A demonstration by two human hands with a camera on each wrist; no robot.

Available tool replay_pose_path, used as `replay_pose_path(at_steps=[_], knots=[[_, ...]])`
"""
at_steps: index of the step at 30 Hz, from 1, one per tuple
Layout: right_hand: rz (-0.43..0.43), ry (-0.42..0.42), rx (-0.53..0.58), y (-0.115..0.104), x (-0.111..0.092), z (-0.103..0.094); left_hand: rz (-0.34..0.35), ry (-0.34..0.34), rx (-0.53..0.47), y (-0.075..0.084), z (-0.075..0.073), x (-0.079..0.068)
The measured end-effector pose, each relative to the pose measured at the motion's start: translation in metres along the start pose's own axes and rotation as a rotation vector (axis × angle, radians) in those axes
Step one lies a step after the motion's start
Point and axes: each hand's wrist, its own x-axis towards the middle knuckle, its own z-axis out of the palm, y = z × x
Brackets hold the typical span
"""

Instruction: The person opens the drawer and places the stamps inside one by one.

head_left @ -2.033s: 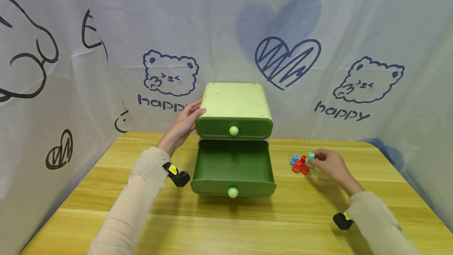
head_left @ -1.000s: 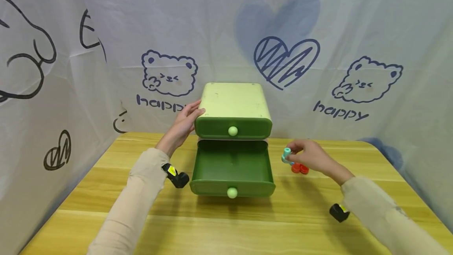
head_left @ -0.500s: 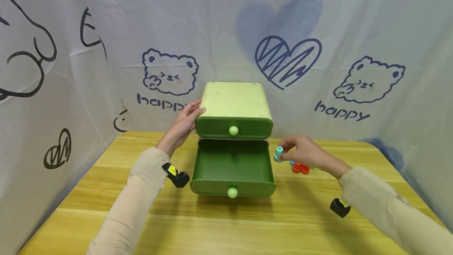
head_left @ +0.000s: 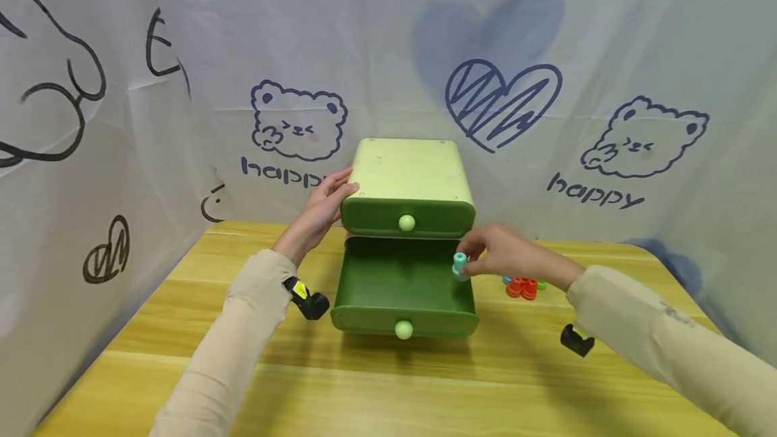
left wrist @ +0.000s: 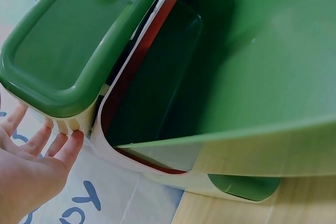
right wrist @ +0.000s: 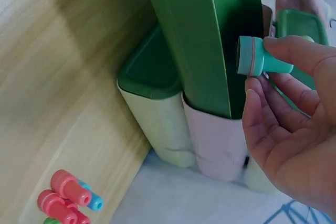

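Note:
My right hand (head_left: 512,253) pinches a small turquoise plastic peg (head_left: 459,266) between thumb and fingers. It is over the right side of the pulled-out green drawer (head_left: 394,282). In the right wrist view the peg (right wrist: 257,59) shows a wide hollow base and a narrower stem. My left hand (head_left: 317,213) rests against the left side of the drawer unit (head_left: 413,168), thumb at its pale yellow top edge. The left wrist view shows the extended fingertips of that hand (left wrist: 31,174) on the wall of the top section.
Several similar pegs, including red ones (head_left: 521,288), stand clustered on the wooden table (head_left: 388,396) right of the unit. The closed top drawer has a round pale knob (head_left: 407,223); another knob (head_left: 403,330) sits on the open drawer's front. A printed curtain (head_left: 394,39) hangs behind.
My right hand has lifted the turquoise peg from the cluster and carried it left, now over the drawer's right side. My left hand stays on the unit.

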Motion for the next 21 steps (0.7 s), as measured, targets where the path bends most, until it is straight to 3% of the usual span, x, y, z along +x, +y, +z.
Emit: replay_pose_path(at_steps=[14,21], knots=[[-0.076,-0.254,0.055,-0.023,0.034,0.01,0.0,0.014,0.003,0.002,0.001,0.001],[-0.098,-0.323,0.075,-0.032,0.054,0.019,0.001,0.015,0.012,0.0,-0.002,0.0]])
